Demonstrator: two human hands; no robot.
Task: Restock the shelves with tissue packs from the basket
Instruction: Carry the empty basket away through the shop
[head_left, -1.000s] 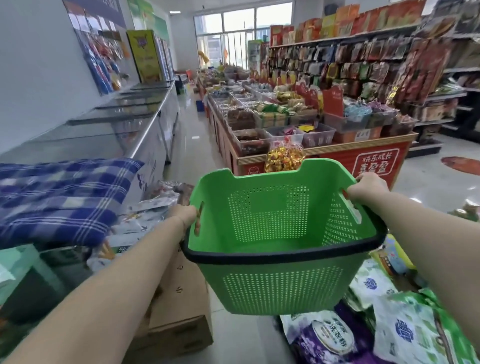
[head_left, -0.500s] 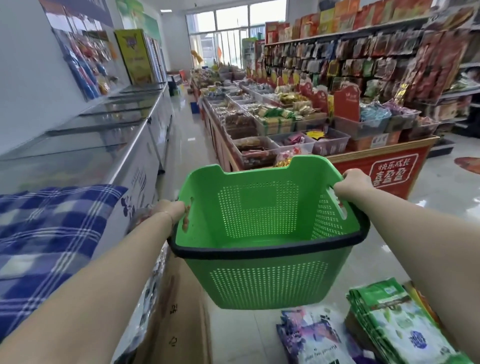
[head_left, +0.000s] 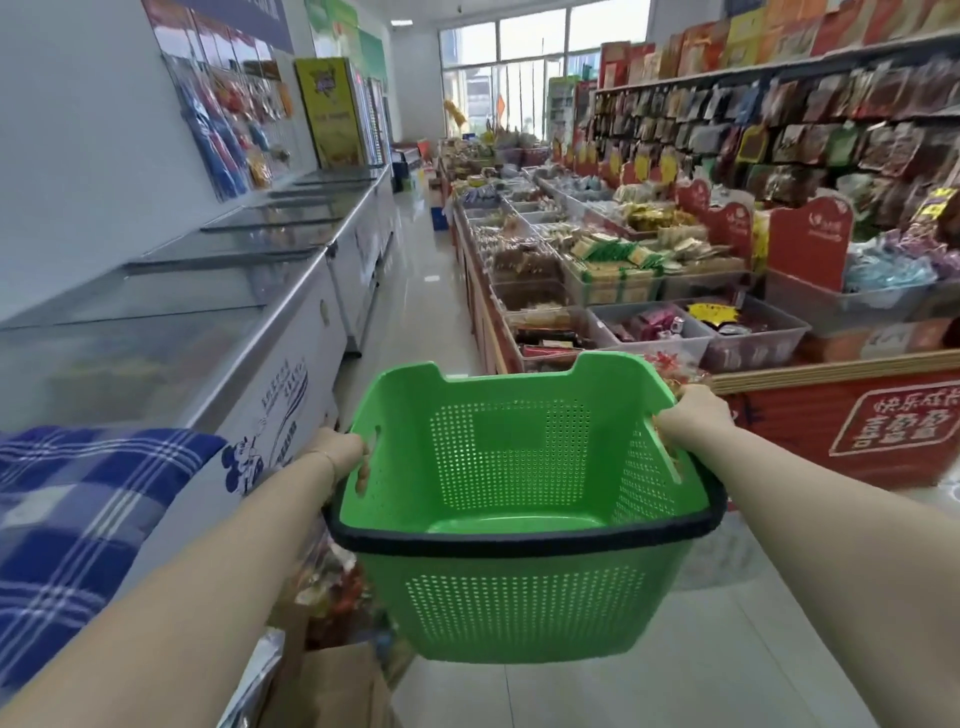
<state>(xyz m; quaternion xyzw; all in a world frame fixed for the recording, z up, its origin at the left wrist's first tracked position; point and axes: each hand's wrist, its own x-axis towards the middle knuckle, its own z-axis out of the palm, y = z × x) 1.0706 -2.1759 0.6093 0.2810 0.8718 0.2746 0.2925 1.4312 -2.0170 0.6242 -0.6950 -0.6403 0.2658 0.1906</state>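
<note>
A person holds a green basket (head_left: 519, 603) up in the air, near and in the middle of a shop aisle. The left hand (head_left: 340, 451) grips the handle hole on the left side, and its fingers (head_left: 363, 469) poke through the hole into the basket. The right hand (head_left: 693, 415) is curled tight over the rim on the right side. The open top points up and tips a little toward the near side, so the green bottom inside shows. The two handle sides sit left and right, and the wall with a dip in it is on the far side. The basket looks almost square from here, so which way is longer cannot be told. On the left is a row of white freezers (head_left: 291, 364) with glass lids, with a blue checked cloth (head_left: 78, 519) near it. On the right is a red stand (head_left: 810, 415) with tubs of snacks (head_left: 654, 327). A brown box (head_left: 332, 686) sits low under the basket. The shiny floor (head_left: 415, 291) runs far ahead
</note>
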